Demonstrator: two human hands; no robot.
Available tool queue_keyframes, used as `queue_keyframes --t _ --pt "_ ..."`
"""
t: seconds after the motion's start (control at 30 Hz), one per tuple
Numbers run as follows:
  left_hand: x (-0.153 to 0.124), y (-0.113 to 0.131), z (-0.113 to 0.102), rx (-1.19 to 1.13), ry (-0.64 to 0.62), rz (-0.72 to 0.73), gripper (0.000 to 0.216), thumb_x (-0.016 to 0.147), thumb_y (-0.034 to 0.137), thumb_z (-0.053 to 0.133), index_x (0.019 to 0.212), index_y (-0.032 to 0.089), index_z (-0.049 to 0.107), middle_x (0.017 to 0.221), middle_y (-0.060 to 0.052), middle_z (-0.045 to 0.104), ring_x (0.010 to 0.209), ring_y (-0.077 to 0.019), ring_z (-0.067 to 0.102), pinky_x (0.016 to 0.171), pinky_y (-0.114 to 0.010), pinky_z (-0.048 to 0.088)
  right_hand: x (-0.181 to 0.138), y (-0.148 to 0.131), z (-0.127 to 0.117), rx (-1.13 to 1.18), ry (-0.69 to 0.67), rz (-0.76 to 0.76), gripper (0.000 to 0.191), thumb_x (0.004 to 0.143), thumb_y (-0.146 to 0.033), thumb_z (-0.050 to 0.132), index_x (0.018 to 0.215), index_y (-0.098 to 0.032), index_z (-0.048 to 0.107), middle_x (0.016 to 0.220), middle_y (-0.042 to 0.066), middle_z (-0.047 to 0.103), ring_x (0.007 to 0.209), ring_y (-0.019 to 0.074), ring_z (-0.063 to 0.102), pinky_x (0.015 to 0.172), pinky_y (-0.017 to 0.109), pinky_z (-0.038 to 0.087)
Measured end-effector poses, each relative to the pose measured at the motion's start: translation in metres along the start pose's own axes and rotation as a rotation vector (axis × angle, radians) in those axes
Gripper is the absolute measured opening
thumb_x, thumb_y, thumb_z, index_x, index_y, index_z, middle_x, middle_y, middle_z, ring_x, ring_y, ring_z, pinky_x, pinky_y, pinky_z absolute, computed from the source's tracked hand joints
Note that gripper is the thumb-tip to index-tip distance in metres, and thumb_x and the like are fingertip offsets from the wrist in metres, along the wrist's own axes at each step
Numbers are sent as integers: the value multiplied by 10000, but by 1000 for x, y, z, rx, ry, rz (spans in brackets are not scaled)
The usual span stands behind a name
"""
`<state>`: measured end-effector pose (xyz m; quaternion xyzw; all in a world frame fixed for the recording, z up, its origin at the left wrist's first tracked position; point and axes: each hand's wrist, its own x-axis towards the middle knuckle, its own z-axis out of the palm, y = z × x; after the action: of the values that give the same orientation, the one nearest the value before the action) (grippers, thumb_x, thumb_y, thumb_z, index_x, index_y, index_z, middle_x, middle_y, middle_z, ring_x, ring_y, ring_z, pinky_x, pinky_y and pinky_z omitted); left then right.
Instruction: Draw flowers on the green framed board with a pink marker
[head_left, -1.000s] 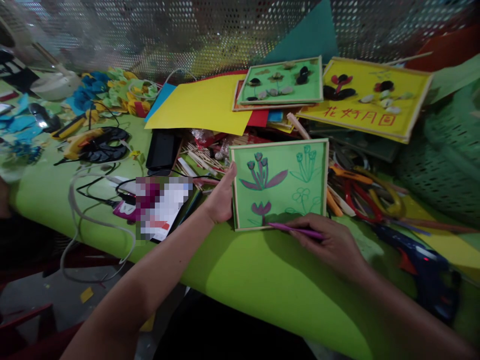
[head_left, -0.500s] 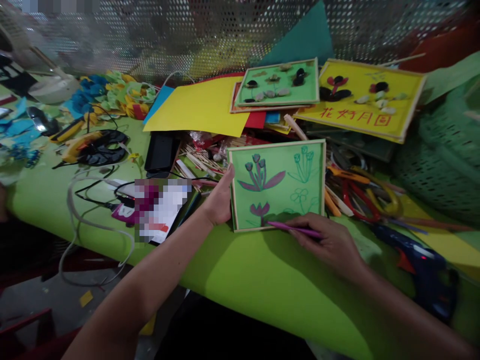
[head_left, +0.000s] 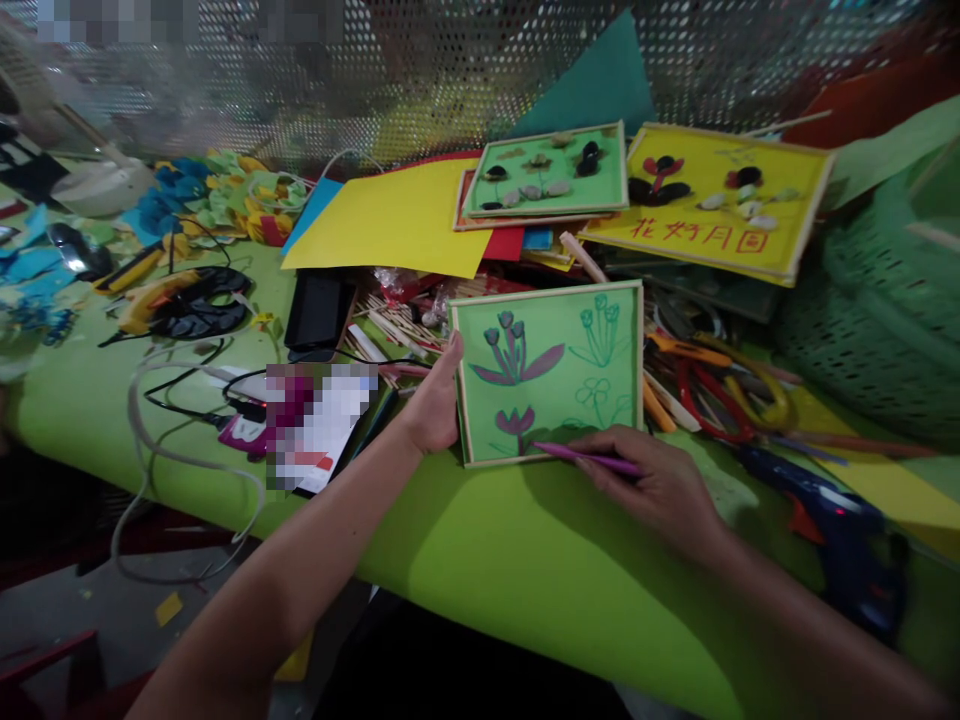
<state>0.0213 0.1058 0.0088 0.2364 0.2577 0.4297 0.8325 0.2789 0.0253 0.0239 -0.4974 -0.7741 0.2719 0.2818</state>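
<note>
My left hand (head_left: 437, 405) grips the left edge of a green framed picture (head_left: 547, 390), thumb in front and fingers hidden behind it. The picture leans towards me and carries flower drawings: two partly coloured purple on the left, two in green outline on the right. Closed around a purple marker (head_left: 611, 463), my right hand (head_left: 649, 490) is at the picture's lower right. The marker's tip is at the lower edge, close to the stem of the lower purple flower (head_left: 514, 420); whether it touches the paper I cannot tell.
Behind stand a green framed picture with pebbles (head_left: 551, 175) and a yellow one (head_left: 720, 235). Scissors (head_left: 709, 400), a blue glue gun (head_left: 840, 520) and a green basket (head_left: 885, 320) are on the right. A phone (head_left: 322, 425) and cables lie left, near wooden sticks (head_left: 401, 330).
The whole view has shifted slightly, with things appearing a little further left. Both hands keep their hold, and the marker tip stays near the same stem.
</note>
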Motion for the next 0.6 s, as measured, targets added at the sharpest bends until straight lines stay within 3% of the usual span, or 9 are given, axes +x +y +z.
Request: queue_keyframes --t 0.6 --pt "-1 3 -2 -22 -60 -5 668 1024 644 384 1565 263 479 1428 -98 666 1421 -344 534 1239 -582 314 0 0 -1 52 95 95 154 934 -334 636 975 -253 761 815 19 770 651 195 694 553 308 520"
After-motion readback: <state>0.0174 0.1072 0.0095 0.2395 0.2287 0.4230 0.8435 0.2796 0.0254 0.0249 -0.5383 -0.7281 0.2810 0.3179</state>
